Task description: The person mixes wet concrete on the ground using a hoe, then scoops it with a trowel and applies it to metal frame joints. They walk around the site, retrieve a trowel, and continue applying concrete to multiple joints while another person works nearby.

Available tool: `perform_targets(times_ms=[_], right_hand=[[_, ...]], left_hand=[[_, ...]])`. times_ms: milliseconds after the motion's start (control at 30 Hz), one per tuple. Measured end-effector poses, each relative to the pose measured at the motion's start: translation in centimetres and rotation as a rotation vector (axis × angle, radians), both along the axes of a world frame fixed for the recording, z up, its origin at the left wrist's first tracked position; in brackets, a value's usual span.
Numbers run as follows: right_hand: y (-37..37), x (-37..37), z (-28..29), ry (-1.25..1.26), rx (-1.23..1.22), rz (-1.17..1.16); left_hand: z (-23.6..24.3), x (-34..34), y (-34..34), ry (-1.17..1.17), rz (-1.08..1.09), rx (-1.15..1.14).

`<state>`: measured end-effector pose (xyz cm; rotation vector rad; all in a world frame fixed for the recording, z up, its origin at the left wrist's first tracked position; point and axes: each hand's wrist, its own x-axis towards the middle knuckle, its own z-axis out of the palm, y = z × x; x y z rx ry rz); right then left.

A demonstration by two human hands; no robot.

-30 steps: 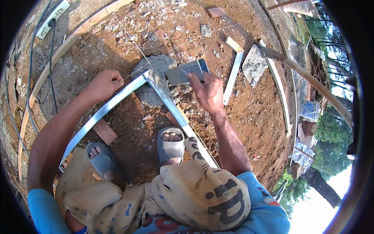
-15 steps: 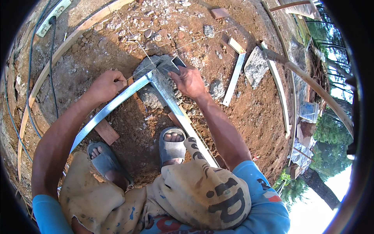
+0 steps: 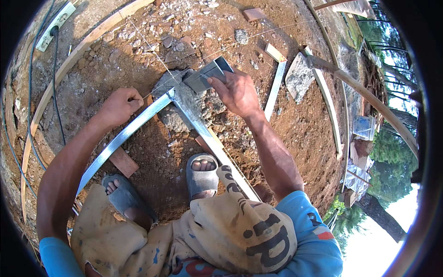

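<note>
I squat on red-brown earth. My right hand [image 3: 236,92] grips a short grey metal channel piece [image 3: 206,75] and holds it just above the corner where two long light metal bars meet. My left hand [image 3: 119,105] is closed on the left metal bar [image 3: 124,136], which runs down toward my left foot. The right metal bar [image 3: 213,147] runs from the corner down past my right sandal [image 3: 201,177]. A grey stone [image 3: 177,104] lies under the corner. A thin taut string [image 3: 152,50] crosses over it.
Rubble and stones lie beyond the corner. A flat grey slab [image 3: 299,77], loose metal strip [image 3: 275,90] and wooden boards [image 3: 83,48] ring the area. A white power strip [image 3: 55,25] with cable sits far left. A brick piece [image 3: 123,162] lies near my left foot.
My right hand has carried the short channel piece leftward and down from beyond the corner, settling it close over the joint. My left hand stays on the left bar.
</note>
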<state>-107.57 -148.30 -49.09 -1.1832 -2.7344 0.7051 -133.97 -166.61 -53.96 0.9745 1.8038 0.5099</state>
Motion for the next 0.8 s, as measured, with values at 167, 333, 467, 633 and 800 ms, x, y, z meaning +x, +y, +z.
perform_targets(times_ms=[167,333,467,633,800], right_hand=[[-1.4,0.4,-2.4,-0.077,-0.110,0.017],[-1.0,1.8,-3.5,-0.024,-0.041,-0.037],[-1.6,1.8,-3.7,-0.070,-0.042,-0.158],[-1.6,1.5,-3.1,-0.088,-0.122,-0.008],[-2.7,3.4,-3.9,0.040,-0.134,-0.272]], left_hand=[[-0.2,0.1,0.0,0.024,-0.039,0.055],[-0.4,0.0,0.0,0.010,-0.032,0.052],[-0.2,0.1,0.2,-0.044,-0.007,0.036],[-0.1,0.3,0.2,-0.052,-0.056,0.034],[-0.2,0.4,0.0,-0.021,-0.004,0.043]])
